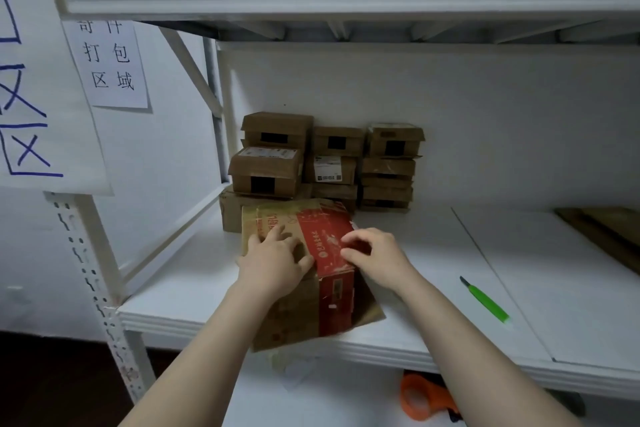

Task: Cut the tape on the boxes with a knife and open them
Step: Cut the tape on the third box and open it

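Box (334, 302) over shelf (433, 270) front edge

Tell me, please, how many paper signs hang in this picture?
2. A large sign with blue handwriting hangs at the far left; a smaller sign with black characters hangs to its right. Others may lie outside the view.

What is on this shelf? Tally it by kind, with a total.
Cardboard boxes: 10, that is 1 red and brown box in front and 9 in the back stack, whose lower right ones are hard to separate.
Green knife: 1
Flat brown cardboard: 1
Total: 12
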